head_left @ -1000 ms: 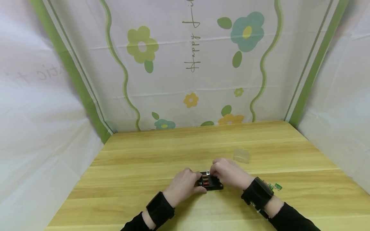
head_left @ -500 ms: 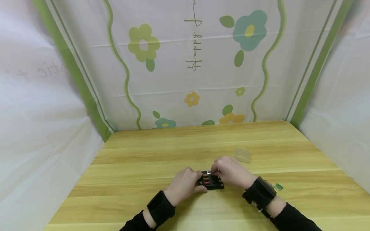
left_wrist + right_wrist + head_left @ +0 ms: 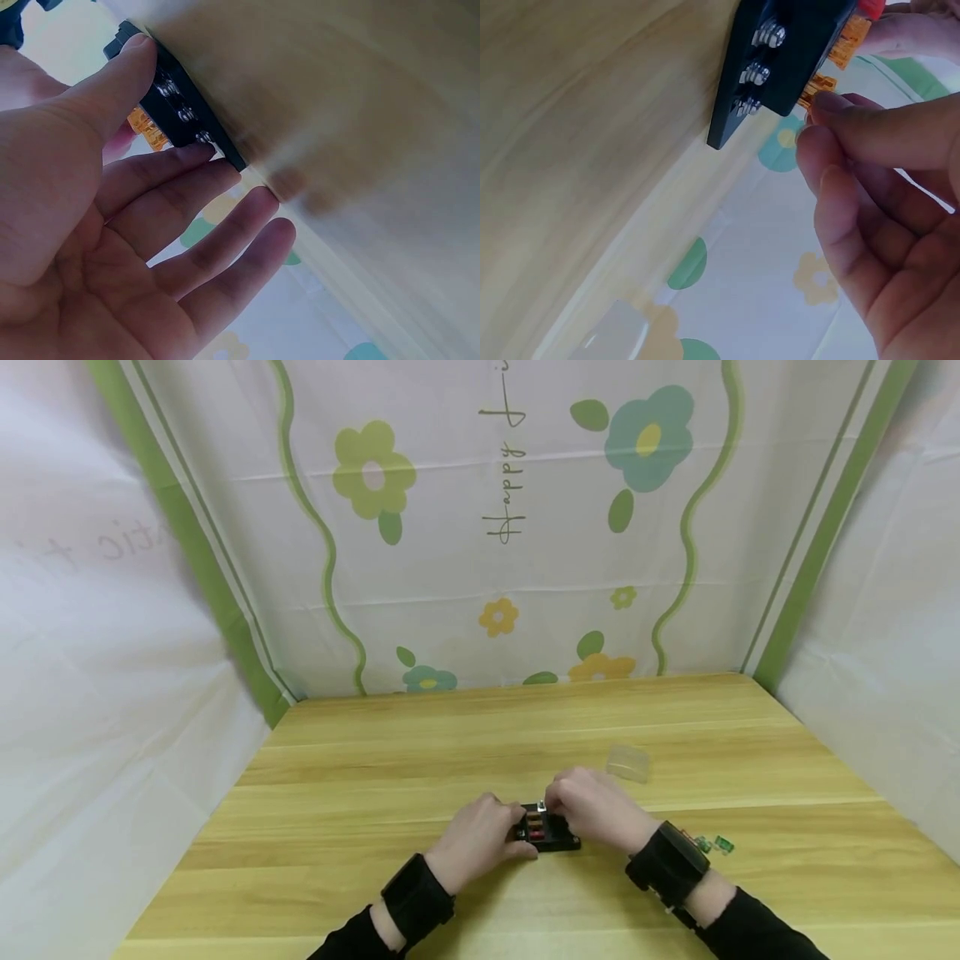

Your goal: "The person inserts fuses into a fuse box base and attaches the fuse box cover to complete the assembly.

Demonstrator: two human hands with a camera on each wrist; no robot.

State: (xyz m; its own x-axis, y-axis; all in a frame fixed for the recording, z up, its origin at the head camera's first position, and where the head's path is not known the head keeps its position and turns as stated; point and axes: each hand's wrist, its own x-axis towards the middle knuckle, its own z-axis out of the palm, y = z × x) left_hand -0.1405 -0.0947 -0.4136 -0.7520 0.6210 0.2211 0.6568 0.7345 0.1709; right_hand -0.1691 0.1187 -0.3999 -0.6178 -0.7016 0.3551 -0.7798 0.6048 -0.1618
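Observation:
A black fuse block (image 3: 561, 837) with screw terminals lies on the table, orange and red blade fuses standing in it. My left hand (image 3: 477, 833) grips its left end, thumb on the near side and fingers on the far side; the left wrist view shows the thumb and two fingertips on the block's black base (image 3: 180, 112). At the top of the block, my right hand (image 3: 600, 807) pinches an orange blade fuse (image 3: 815, 90) between thumb and forefinger. Those fingertips partly cover that fuse. Beside it, a second orange fuse (image 3: 849, 43) sits in the block.
A clear plastic cover (image 3: 628, 763) lies on the wooden table (image 3: 360, 777) beyond my right hand. Near the right wristband, green fuses (image 3: 723, 844) and a few reddish pieces lie loose. Printed cloth (image 3: 442, 552) hangs behind the table and along both sides.
My right hand shifts very slightly at the block, its wrist moving a little left in the last half second. The left hand keeps its grip and the block stays put.

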